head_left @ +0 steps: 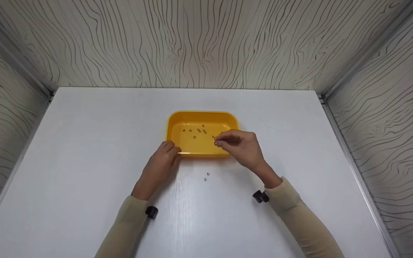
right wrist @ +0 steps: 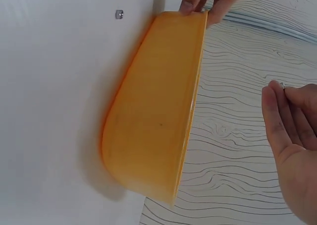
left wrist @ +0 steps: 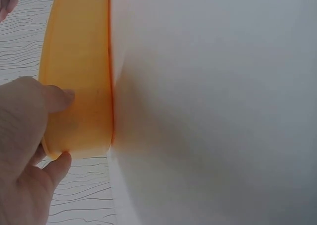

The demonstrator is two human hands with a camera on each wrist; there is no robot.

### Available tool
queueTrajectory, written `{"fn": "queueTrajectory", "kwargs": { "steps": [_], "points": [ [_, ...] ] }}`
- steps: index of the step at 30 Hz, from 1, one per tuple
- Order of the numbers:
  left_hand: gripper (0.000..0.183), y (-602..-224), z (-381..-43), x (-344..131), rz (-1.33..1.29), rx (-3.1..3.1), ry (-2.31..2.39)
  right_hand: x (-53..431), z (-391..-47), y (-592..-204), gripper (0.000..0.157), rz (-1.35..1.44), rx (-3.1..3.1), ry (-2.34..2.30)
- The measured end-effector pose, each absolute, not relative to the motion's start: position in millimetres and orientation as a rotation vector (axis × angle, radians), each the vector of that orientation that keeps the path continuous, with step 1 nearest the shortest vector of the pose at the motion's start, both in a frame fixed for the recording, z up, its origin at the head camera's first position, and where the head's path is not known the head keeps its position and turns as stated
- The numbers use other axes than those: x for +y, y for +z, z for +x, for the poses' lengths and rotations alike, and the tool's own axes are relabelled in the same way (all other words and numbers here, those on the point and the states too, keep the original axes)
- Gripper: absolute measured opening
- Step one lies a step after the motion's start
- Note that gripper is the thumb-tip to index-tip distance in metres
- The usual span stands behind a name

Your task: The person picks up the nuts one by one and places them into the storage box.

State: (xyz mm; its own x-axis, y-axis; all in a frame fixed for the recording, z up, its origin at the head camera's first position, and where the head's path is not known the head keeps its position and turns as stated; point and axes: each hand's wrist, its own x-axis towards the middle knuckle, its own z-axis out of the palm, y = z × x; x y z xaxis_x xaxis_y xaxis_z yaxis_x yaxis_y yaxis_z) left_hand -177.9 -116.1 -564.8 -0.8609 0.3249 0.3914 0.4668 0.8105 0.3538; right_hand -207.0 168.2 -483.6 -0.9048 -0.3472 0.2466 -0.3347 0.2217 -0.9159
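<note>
A yellow plastic tub point(head_left: 192, 147) stands on the white table, with several small metal nuts point(head_left: 194, 137) scattered over its floor. My left hand point(head_left: 159, 163) grips the tub's near left corner; in the left wrist view, fingers curl over the rim of the tub point(left wrist: 79, 51). Above the tub's right side, my right hand point(head_left: 245, 147) pinches a small nut point(head_left: 216, 143) between thumb and fingertips. Only a sliver of that nut point(right wrist: 282, 85) shows in the right wrist view. Two hex nuts point(head_left: 207, 176) lie on the table just in front of the tub.
The white table point(head_left: 102, 143) extends around the tub on all sides. Wood-patterned panels point(head_left: 192, 43) rise behind the table and at both sides. A small black device point(head_left: 151, 212) sits at the left wrist, and another black device point(head_left: 260, 196) at the right.
</note>
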Motion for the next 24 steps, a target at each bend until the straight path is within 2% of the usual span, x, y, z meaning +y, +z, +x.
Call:
{"fn": "queueTrajectory", "kwargs": {
  "steps": [8, 18, 24],
  "points": [
    [0.013, -564.9, -176.8, -116.7, -0.588, -2.701, -0.652, 165.8, -232.3, -491.0, 0.021, -0.361, 2.191, -2.091],
    [0.012, -564.3, -175.5, -116.7, -0.573, -2.704, -0.64, 160.0, -251.3, -506.2, 0.017, -0.031, 2.212, -2.049],
    [0.014, -563.5, -175.8, -115.8, -0.568, -2.724, -0.635, 159.7, -255.1, -508.0, 0.021, 0.072, 2.21, -2.024]
  ]
}}
